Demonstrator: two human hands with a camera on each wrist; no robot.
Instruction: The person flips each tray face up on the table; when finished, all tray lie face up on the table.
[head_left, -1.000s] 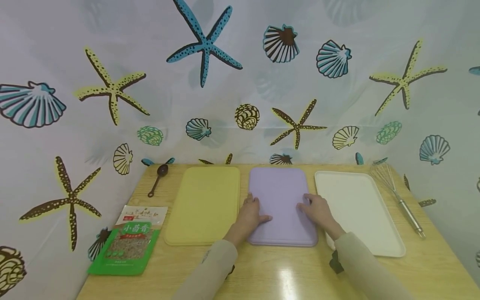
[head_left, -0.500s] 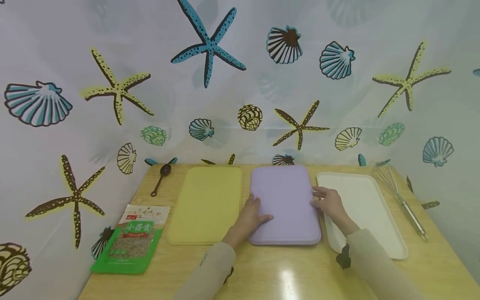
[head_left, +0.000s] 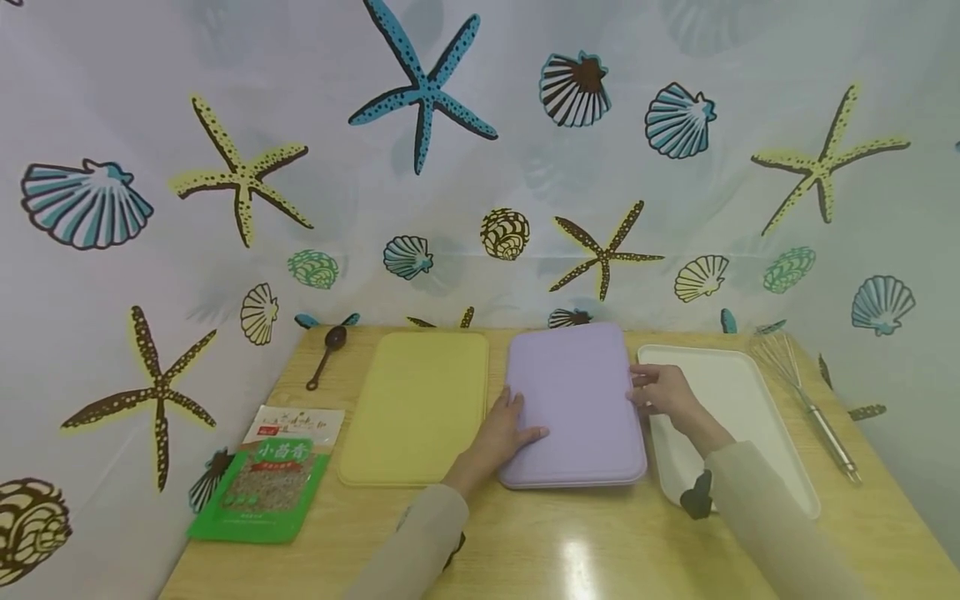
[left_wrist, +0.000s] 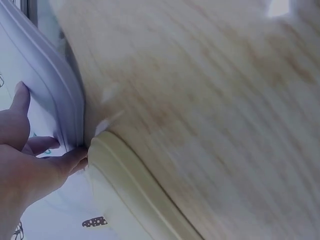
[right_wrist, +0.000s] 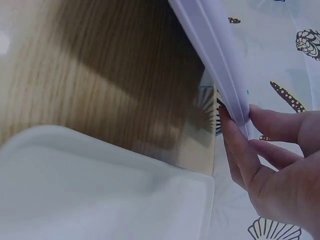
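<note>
A purple rectangular tray, flat face up, lies tilted in the middle of the table, its right side raised. My right hand pinches its right edge between thumb and fingers; the right wrist view shows a shadowed gap beneath the raised tray. At the left edge, my left hand holds the tray, thumb across the top and some fingers against the side. Those fingers sit between it and a yellow tray, whose corner appears in the left wrist view. A white tray lies hollow side up under my right forearm.
On the wooden table, a metal whisk lies at the far right. A dark spoon and a green seasoning packet lie on the left. A shell-and-starfish printed cloth stands around the back and sides.
My right hand has shifted to the right and curled onto the purple tray's edge, and that side has risen off the table. The left hand has stayed at the left edge.
</note>
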